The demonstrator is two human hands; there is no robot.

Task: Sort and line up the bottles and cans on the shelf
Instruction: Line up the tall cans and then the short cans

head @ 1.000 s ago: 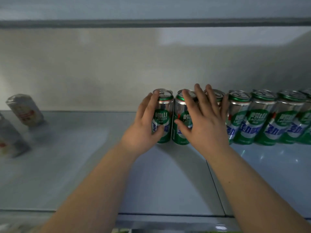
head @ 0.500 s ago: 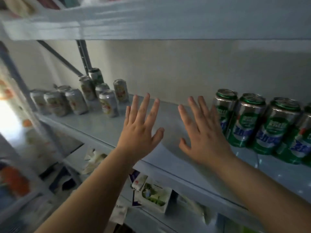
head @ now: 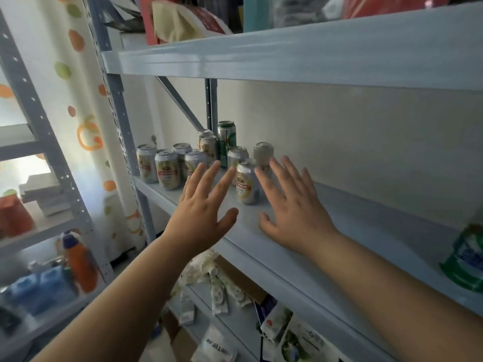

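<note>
Several silver cans with red and gold labels [head: 167, 169] stand in a loose cluster at the left end of the grey shelf [head: 300, 259]. The nearest silver can [head: 246, 183] stands apart, between my two hands. A taller green can [head: 226, 142] is at the back of the cluster. My left hand [head: 202, 212] hovers with fingers spread, just left of that can. My right hand [head: 292, 207] is also spread flat over the shelf, just right of it. Neither hand holds anything. One green can [head: 467, 259] shows at the right edge.
The shelf above [head: 287, 50] carries bags and boxes. Grey uprights [head: 117, 118] and a diagonal brace frame the left end. Packets and cartons [head: 230, 286] lie on the shelf below. An orange bottle [head: 79, 262] stands on a neighbouring rack at the left.
My hands left the green cans and moved left along the shelf with fingers spread. The view swung left, so the silver cans are now close and the green row is almost out of sight.
</note>
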